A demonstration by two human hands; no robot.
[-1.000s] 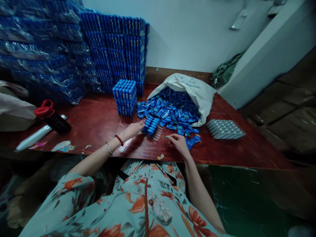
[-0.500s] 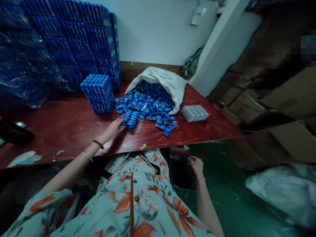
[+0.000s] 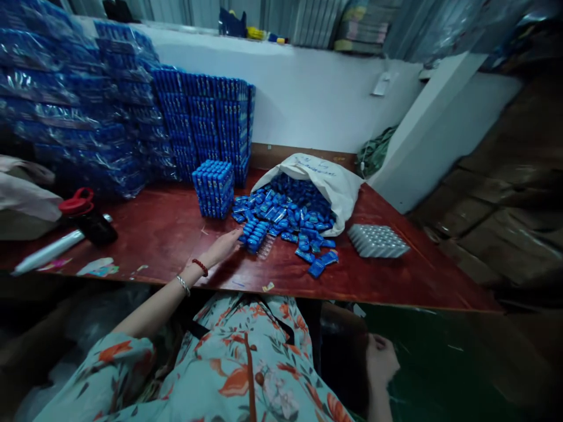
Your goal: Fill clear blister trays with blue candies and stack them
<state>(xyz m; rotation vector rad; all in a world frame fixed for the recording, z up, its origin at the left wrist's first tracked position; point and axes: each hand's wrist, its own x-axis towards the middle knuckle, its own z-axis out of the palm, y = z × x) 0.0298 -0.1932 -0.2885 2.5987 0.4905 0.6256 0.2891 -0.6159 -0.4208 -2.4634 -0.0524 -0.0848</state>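
Several rows of shiny blue oblong packets (image 3: 255, 235) lie mid-frame beside a clear plastic tray (image 3: 266, 247) on the glossy red-brown counter (image 3: 153, 223), the left hand (image 3: 223, 246) at their left end, grip unclear, while the right hand (image 3: 382, 357), fingers curled, contents unclear, has dropped to lower right, leaving one hand working.
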